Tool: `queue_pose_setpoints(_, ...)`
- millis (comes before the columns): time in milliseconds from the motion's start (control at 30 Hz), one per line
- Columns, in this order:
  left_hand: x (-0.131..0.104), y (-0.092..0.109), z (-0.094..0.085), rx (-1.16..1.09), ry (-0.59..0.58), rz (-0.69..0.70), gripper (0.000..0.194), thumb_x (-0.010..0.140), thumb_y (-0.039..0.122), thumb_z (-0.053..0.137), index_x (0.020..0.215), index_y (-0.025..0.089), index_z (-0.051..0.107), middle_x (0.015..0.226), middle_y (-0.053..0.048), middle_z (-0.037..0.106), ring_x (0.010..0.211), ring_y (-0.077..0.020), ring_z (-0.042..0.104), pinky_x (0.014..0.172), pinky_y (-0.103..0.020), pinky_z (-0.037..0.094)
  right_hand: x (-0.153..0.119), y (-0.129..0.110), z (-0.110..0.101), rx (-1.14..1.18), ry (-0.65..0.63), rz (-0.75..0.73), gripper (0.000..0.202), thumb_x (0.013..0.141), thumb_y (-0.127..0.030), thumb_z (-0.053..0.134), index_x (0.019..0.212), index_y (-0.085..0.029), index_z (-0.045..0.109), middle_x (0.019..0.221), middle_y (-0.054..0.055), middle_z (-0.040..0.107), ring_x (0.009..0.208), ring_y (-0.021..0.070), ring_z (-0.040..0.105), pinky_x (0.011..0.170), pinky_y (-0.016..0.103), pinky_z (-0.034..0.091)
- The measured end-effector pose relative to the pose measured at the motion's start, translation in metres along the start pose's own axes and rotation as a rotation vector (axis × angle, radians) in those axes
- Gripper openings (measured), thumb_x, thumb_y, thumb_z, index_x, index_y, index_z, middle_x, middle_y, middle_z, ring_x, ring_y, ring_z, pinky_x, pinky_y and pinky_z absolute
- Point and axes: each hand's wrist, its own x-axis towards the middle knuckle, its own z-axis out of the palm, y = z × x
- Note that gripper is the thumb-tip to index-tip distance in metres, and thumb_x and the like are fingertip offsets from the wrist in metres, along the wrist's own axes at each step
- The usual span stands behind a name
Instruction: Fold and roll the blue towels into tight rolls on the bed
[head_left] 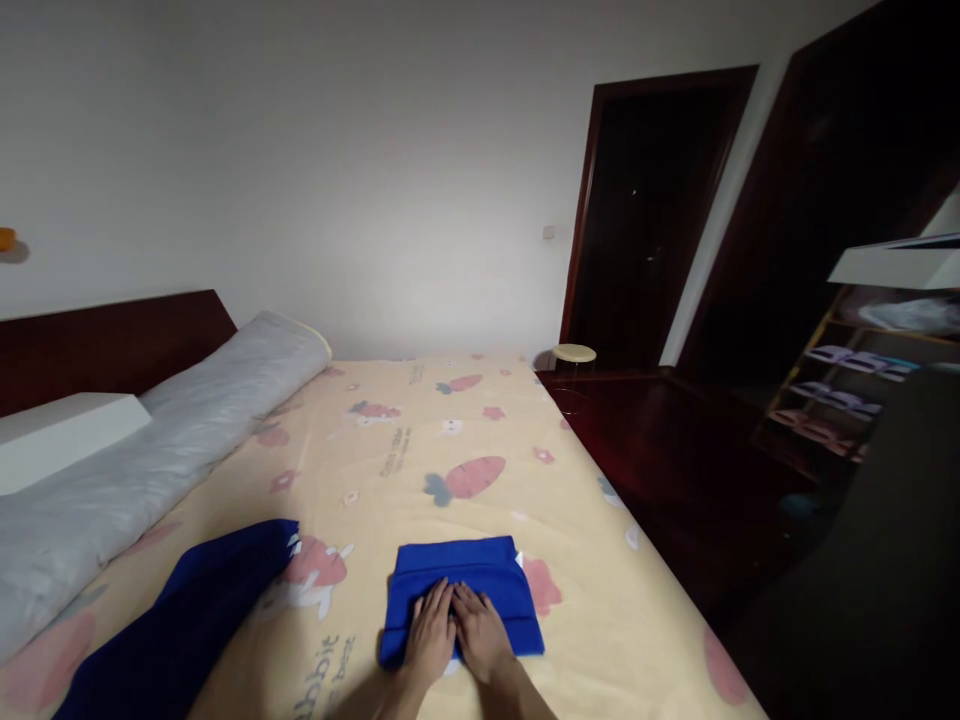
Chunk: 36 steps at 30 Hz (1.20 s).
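Note:
A folded blue cloth (465, 555), perhaps a garment, lies on the patterned bed sheet (525, 505) near the bottom middle of the head view. My left hand (432, 630) rests flat on its middle, fingers stretched out and pointing away from me. Beside it, almost touching, my right hand (480, 628) presses on the same cloth with its fingers extended. Both palms cover part of the cloth's near edge. A small white tag shows at its upper right side. Further left, another dark blue cloth (191, 610) is spread loosely, with a white tag at its far end.
A long grey pillow or bolster (187, 420) lies along the bed's left side by the dark headboard (112, 335), with a white box-like object (71, 430) there. A round stool (574, 354) stands past the bed's far right corner. A shoe rack (832, 390) is at the right.

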Motion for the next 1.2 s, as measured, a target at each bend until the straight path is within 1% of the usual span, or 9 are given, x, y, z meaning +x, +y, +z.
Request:
queue_pose_setpoints(100,0.000,-0.011,-0.004,0.004,-0.008,-0.078,0.061,0.085,0.017,0.033,0.145,0.025,0.042,0.155,0.000,0.040,0.142,-0.0173,0.038,0.115,-0.041,0.033,-0.002,0.016,-0.006,-0.024,0.030,0.107,0.050,0.096,-0.034,0.031,0.141,-0.022,0.050,0.150,0.008,0.044,0.141,0.0261,0.036,0.116,0.046,0.027)
queue_pose_setpoints(267,-0.019,-0.052,-0.006,0.126,0.192,-0.201,0.055,0.087,0.018,0.033,0.138,0.022,0.053,0.148,-0.006,0.051,0.135,-0.0248,0.045,0.114,-0.052,0.029,-0.019,0.064,-0.019,-0.191,0.156,0.404,0.056,0.094,-0.031,0.032,0.142,-0.008,0.047,0.152,0.018,0.038,0.142,0.0320,0.033,0.116,0.053,0.025)
queue_pose_setpoints(367,-0.019,-0.046,-0.001,0.141,0.250,-0.183,0.050,0.087,0.018,0.035,0.130,0.020,0.060,0.139,-0.009,0.060,0.130,-0.0253,0.050,0.113,-0.051,0.030,-0.021,0.059,-0.016,-0.186,0.176,0.295,0.053,0.095,-0.030,0.032,0.141,-0.011,0.049,0.153,0.014,0.036,0.143,0.0294,0.033,0.117,0.050,0.023)
queue_pose_setpoints(533,0.000,-0.012,0.011,0.025,0.142,-0.009,0.052,0.088,0.015,0.033,0.134,0.024,0.056,0.143,-0.002,0.057,0.131,-0.0162,0.049,0.110,-0.033,0.038,-0.009,0.011,-0.006,-0.013,0.035,-0.002,0.048,0.098,-0.032,0.029,0.140,-0.026,0.051,0.147,0.004,0.049,0.138,0.0206,0.042,0.116,0.039,0.026)
queue_pose_setpoints(633,0.003,-0.017,0.010,0.042,0.126,-0.034,0.053,0.088,0.018,0.035,0.137,0.030,0.053,0.146,0.002,0.053,0.134,-0.0173,0.047,0.110,-0.036,0.039,-0.006,0.011,-0.009,-0.053,0.034,0.130,0.050,0.097,-0.034,0.029,0.139,-0.021,0.053,0.147,0.008,0.048,0.140,0.0257,0.039,0.115,0.044,0.027)
queue_pose_setpoints(867,-0.018,-0.050,-0.004,0.227,0.214,-0.273,0.053,0.087,0.015,0.036,0.137,0.023,0.053,0.147,-0.007,0.053,0.134,-0.0251,0.047,0.110,-0.051,0.034,-0.023,0.062,-0.016,-0.258,0.191,0.468,0.050,0.093,-0.025,0.034,0.136,-0.010,0.054,0.146,0.019,0.047,0.139,0.0346,0.038,0.113,0.057,0.026)
queue_pose_setpoints(967,-0.016,-0.038,-0.007,0.236,0.225,-0.272,0.051,0.086,0.013,0.038,0.133,0.020,0.058,0.142,-0.010,0.057,0.134,-0.0260,0.046,0.116,-0.053,0.026,-0.022,0.048,-0.009,-0.215,0.198,0.380,0.050,0.093,-0.024,0.032,0.136,-0.011,0.054,0.149,0.018,0.043,0.142,0.0316,0.034,0.115,0.054,0.023)
queue_pose_setpoints(1100,-0.003,-0.011,-0.005,0.053,0.087,-0.082,0.053,0.088,0.014,0.034,0.135,0.022,0.055,0.143,-0.006,0.056,0.134,-0.0175,0.047,0.114,-0.038,0.033,-0.012,0.012,0.000,-0.023,0.061,0.085,0.049,0.097,-0.029,0.030,0.141,-0.022,0.049,0.151,0.007,0.043,0.141,0.0241,0.036,0.116,0.045,0.025)
queue_pose_setpoints(1200,0.004,-0.004,-0.004,0.004,0.015,-0.027,0.057,0.087,0.016,0.033,0.141,0.028,0.049,0.151,-0.001,0.048,0.138,-0.0159,0.042,0.113,-0.038,0.034,-0.006,0.004,-0.005,0.004,0.007,0.064,0.048,0.098,-0.033,0.029,0.140,-0.027,0.051,0.149,0.003,0.047,0.140,0.0222,0.038,0.115,0.043,0.026)
